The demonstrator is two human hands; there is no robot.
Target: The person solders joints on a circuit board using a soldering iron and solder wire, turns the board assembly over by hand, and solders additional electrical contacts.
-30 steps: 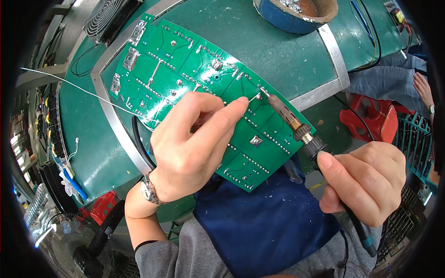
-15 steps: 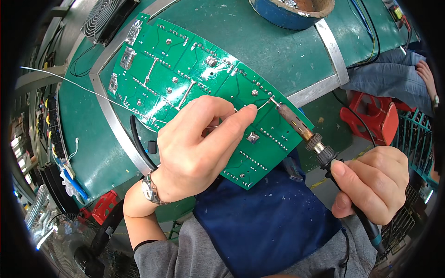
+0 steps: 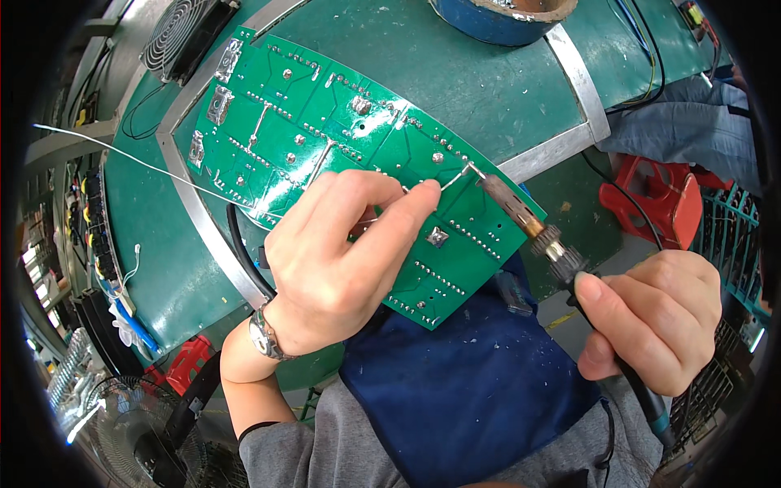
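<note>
Soldering iron (image 3: 514,205) has moved along the green circuit board (image 3: 370,159) toward four o'clock since a second ago. Right hand (image 3: 657,321), near four o'clock, curls round its handle; left hand (image 3: 329,252), central, pinches a thin wire (image 3: 454,179) closely. Board slants from eleven to five, partly over the tabletop (image 3: 488,106).

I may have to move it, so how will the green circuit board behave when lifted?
The green circuit board would probably stay stiff: it spans broadly without obvious sagging. Its flat, sheet-like shape makes rolling unlikely. The glossy glare suggests a smooth face that might slip.
</note>
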